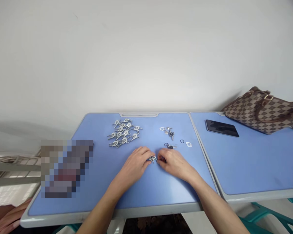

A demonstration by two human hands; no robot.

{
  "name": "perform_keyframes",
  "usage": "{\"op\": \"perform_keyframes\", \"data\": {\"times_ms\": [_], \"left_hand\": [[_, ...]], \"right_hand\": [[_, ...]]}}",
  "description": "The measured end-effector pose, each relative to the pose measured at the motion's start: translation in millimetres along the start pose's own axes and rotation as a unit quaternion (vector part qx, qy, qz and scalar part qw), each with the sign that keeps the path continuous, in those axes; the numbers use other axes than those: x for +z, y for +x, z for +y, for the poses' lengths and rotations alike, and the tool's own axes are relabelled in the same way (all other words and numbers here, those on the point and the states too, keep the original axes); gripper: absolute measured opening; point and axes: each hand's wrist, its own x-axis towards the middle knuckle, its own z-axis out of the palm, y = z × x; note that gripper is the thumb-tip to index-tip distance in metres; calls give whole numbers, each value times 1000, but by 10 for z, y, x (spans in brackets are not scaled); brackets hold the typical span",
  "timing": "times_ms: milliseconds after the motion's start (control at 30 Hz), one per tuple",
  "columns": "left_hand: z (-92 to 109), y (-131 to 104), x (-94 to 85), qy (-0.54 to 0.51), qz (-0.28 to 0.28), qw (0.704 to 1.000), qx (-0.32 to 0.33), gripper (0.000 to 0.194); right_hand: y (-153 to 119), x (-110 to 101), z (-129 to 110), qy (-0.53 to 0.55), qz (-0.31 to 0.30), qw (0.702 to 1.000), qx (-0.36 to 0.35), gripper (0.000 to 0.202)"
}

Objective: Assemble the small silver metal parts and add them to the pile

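My left hand (139,162) pinches a small silvery metal fitting (152,158) with a flat flange and thin stubs, held just above the blue desk (161,188). From the other side, my right hand (172,162) has thumb and fingers closed at the fitting's right end; whatever small piece they grip is mostly hidden. Beyond my right hand lie a dark-centred metal body (171,147), a second such body (171,134), a black rubber ring (182,141) and a flat oval plate (188,144). Several similar assembled fittings (124,133) form a group farther left.
A black phone (222,128) and a brown checked handbag (263,110) rest on the adjoining desk to the right. At the left edge is a pixelated patch (68,169). Another person's hand (13,216) shows at the lower left. A white wall (146,58) stands behind the desks.
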Motion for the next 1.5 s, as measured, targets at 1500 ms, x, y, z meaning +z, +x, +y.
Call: {"op": "perform_keyframes", "data": {"times_ms": [1500], "left_hand": [[-49,13,62,17,-4,1000,15,17]], "right_hand": [[-166,-539,281,64,20,995,76,14]]}}
